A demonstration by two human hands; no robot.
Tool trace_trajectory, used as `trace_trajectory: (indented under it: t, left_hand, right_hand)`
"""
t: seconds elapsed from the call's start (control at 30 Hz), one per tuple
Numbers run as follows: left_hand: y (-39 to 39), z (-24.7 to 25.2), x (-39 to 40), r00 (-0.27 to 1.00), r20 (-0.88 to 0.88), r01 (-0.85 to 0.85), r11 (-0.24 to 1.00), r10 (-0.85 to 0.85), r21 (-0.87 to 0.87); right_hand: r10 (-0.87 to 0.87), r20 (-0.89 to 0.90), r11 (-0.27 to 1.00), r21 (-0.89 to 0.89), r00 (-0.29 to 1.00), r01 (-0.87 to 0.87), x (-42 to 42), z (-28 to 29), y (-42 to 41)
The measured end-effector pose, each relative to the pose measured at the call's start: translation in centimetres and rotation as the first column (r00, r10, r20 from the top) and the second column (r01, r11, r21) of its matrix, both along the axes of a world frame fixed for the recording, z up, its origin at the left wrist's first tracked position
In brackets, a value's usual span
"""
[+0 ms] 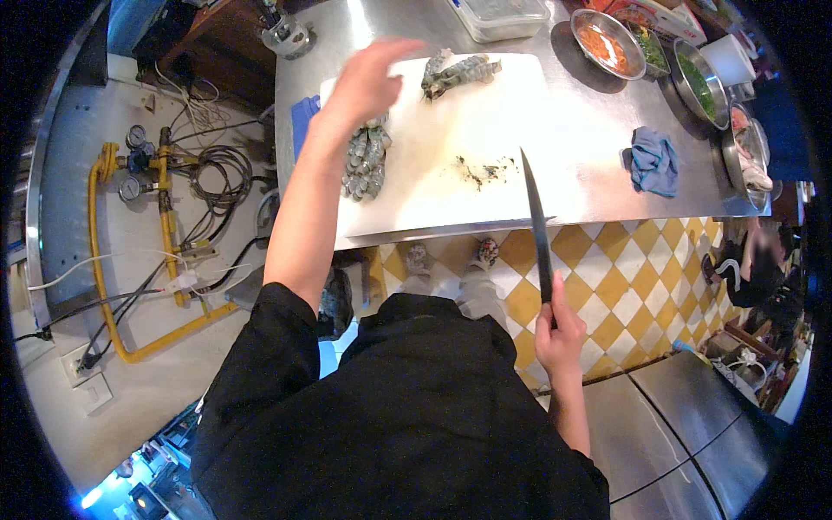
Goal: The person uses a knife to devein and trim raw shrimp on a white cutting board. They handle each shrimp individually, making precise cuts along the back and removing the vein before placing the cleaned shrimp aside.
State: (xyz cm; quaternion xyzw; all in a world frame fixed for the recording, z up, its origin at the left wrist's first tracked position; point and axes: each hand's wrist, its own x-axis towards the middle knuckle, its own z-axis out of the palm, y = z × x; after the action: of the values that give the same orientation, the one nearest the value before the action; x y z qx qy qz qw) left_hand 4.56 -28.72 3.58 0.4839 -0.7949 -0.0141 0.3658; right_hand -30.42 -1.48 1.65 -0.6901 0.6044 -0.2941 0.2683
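A long kitchen knife (537,218) points away from me, its handle wrapped by my right hand (560,331) in front of the table's near edge. My left hand (367,81), slightly blurred, hovers over the left part of a white cutting board (416,208) with fingers apart and nothing seen in them. Below its wrist lies a pile of grey raw shrimp (365,162) at the board's left side. Several more whole shrimp (458,75) rest near the far edge. Dark scraps (484,172) are smeared across the middle of the board.
The steel table (585,123) bears a blue cloth (654,162), a bowl of orange shreds (608,45), a bowl of chopped greens (695,81) and a plastic container (504,16). Yellow gas pipes (97,260) run along the left wall. Another person (757,260) is at far right.
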Motion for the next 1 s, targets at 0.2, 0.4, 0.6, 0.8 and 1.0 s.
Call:
trace_trajectory:
  t: [0.2,0.4,0.6,0.8,1.0]
  left_hand:
    - [3.3,-0.5,4.0,0.932,0.317,-0.313,0.835,0.178,0.453]
    - [3.9,-3.8,1.0,0.651,0.746,-0.461,0.855,0.143,0.238]
    - [3.0,-1.6,0.6,0.763,0.638,-0.466,0.775,0.107,0.427]
    - [3.1,-3.9,0.5,0.67,0.731,-0.483,0.822,0.125,0.302]
    - [4.3,-1.5,-0.6,0.798,0.57,-0.447,0.828,0.197,0.339]
  right_hand:
    - [-0.119,0.035,0.985,0.133,0.992,0.114,-1.4,-0.9,1.6]
    - [-0.078,0.081,0.971,0.233,0.994,0.058,0.0,-0.5,0.8]
    - [-0.02,0.114,0.988,0.154,0.993,0.002,0.7,-1.4,0.1]
    - [0.028,0.123,0.99,0.135,0.992,-0.044,1.5,-1.7,0.2]
    - [0.02,0.129,0.985,0.165,0.991,-0.042,1.7,-1.7,0.3]
